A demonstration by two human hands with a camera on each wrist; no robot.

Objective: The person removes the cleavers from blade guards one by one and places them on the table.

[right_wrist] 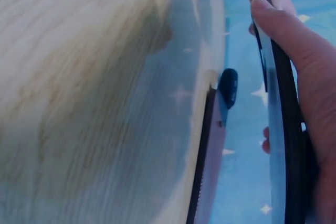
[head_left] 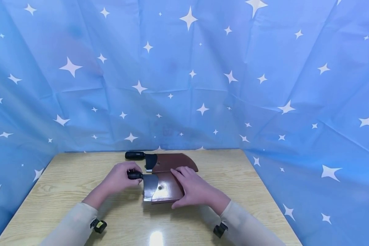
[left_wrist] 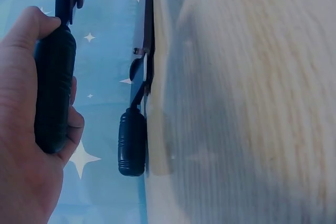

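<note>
My left hand (head_left: 123, 176) grips the black handle (left_wrist: 55, 87) of a cleaver (head_left: 150, 189), its thumb lying along the top near the blade. A brown leather sheath (head_left: 169, 189) with a round snap covers most of that blade; a strip beside the handle shows bare. My right hand (head_left: 193, 188) holds the sheath at its right end, thumb on the near edge and fingers on the far side. In both wrist views this cleaver is raised off the table. Behind it lies a second cleaver with a black handle (head_left: 134, 155), its blade in a similar brown sheath (head_left: 175, 162).
The light wooden table (head_left: 110, 218) reaches back to a blue curtain (head_left: 172, 68) printed with white stars. The second sheathed cleaver lies along the table's far edge. Small black devices (head_left: 98, 225) are strapped at both wrists.
</note>
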